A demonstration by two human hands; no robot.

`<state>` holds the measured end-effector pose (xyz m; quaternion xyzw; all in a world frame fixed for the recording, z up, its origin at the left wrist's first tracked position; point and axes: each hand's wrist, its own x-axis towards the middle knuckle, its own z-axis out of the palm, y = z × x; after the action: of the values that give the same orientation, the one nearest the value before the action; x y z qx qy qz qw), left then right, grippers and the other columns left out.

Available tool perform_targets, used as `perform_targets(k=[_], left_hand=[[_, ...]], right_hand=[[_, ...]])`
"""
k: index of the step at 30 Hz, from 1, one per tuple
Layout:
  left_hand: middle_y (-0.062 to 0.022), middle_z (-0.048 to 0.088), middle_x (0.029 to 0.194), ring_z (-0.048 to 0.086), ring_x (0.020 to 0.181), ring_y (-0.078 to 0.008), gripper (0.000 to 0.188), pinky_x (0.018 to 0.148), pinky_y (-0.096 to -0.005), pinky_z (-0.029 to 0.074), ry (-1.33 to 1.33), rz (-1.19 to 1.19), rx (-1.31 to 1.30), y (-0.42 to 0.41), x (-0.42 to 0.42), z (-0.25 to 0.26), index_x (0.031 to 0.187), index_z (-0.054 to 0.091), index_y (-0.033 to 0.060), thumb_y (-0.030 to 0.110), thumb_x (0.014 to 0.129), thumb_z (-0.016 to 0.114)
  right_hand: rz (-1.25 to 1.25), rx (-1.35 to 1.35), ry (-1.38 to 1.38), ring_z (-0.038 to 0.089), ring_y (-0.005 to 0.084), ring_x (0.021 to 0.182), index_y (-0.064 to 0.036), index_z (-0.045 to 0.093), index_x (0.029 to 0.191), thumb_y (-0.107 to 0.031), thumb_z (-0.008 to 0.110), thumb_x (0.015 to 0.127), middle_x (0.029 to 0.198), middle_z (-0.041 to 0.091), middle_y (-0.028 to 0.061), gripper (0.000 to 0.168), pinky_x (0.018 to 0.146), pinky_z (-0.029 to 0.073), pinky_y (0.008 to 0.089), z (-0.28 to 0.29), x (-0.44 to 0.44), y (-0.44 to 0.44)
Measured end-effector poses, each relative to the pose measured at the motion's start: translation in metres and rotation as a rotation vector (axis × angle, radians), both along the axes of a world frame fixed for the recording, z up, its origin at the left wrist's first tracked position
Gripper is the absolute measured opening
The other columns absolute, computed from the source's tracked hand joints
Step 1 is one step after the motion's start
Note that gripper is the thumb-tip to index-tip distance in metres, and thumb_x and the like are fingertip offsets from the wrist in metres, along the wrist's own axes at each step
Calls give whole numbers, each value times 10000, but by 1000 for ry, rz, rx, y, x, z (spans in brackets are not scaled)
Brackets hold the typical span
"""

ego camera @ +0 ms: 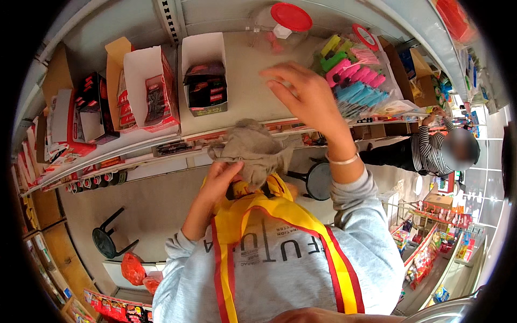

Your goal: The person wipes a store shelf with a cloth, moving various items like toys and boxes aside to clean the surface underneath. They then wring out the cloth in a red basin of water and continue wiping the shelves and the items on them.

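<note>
My left hand (220, 181) pinches the edge of a crumpled grey-brown cloth (254, 151) in front of my chest. Above the shelf board (242, 93), my right hand (307, 93) is raised with bent fingers apart and nothing in it; it is slightly blurred and wears a bracelet on the wrist. To its left stands an open white box (204, 44) of dark packets. A clear plastic jar with a red lid (291, 17) lies behind the hand. Just right of the hand are plastic-wrapped pink, green and blue items (355, 76).
Open cartons of packets (151, 89) line the shelf's left side. Below, a lower shelf holds bottles (97, 181). Dark stools (319, 181) (107, 242) stand on the floor. A person in a striped top (430, 149) reaches to the shelving at right, near goods racks (424, 246).
</note>
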<state>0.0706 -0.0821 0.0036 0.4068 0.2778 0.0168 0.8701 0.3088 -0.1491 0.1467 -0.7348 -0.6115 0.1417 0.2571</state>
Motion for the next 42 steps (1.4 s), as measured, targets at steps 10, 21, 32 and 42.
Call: perform_targets(k=[10, 21, 32, 42], left_hand=[[-113, 443, 1388, 503, 1219, -247, 374, 982, -341, 420, -424, -12, 54, -11, 1, 41, 1324, 406, 45, 115, 968, 500], [-72, 531, 1266, 511, 1172, -162, 369, 970, -277, 409, -314, -324, 207, -10, -3, 30, 1330, 448, 47, 97, 967, 496], [-82, 563, 1223, 518, 1170, -175, 344, 998, -276, 394, -375, -325, 281, -18, -16, 26, 1301, 479, 31, 106, 966, 504], [-75, 550, 1228, 528, 1115, -161, 348, 969, -288, 411, -292, -399, 227, -27, -10, 13, 1310, 465, 58, 175, 984, 492]], right_hand=[[286, -134, 213, 436, 383, 1225, -132, 458, 1299, -284, 676, 809, 1326, 438, 197, 557, 986, 400, 423, -37, 12, 12], [-96, 22, -572, 376, 366, 1282, -121, 469, 1335, -315, 555, 865, 1402, 377, 205, 516, 1035, 359, 472, -130, 36, 123], [-449, -291, -550, 466, 366, 1211, -79, 475, 1272, -265, 543, 867, 1290, 479, 217, 451, 914, 482, 458, -139, 69, 222], [-272, -156, -589, 528, 360, 1064, -105, 532, 1209, -231, 567, 826, 1117, 544, 189, 405, 819, 501, 458, -127, 31, 107]])
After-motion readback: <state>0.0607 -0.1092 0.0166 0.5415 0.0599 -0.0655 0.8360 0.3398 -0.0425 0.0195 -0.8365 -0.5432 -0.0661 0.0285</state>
